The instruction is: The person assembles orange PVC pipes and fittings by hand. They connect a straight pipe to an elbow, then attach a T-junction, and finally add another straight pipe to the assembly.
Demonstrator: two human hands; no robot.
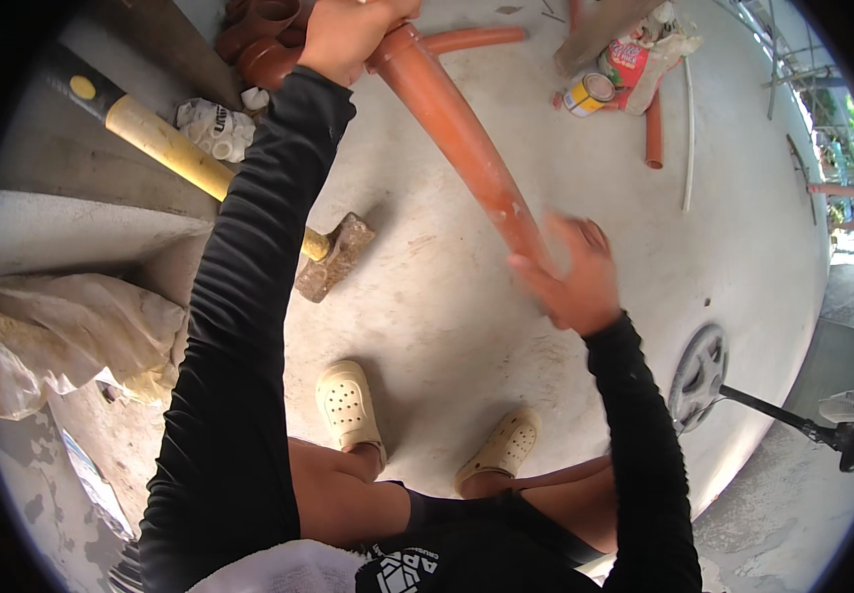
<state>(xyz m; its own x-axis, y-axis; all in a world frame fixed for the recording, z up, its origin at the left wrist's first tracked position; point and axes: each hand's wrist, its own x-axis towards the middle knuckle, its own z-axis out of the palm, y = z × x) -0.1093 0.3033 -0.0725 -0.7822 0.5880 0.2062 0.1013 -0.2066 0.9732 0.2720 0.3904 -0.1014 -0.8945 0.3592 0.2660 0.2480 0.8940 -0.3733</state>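
A long orange plastic pipe (456, 124) slants across the upper middle, from the top edge down to the right. My left hand (353, 40) is closed around its wider far end, partly cut off by the top of the picture. At the pipe's near end is my right hand (580, 277), blurred by motion. The pipe end lies between its thumb and fingers, but whether they grip it is unclear. Left of the pipe, a sledgehammer (340, 257) with a yellow handle rests its head on the concrete floor, its handle passing behind my left forearm.
Orange pipe fittings (267, 49) pile up at the upper left, near a white plastic bag (215, 128). A yellow can (589, 94) and a red packet (628, 69) lie at the upper right. A round-based stand (700, 376) is at the right. Sacking (81, 331) lies left.
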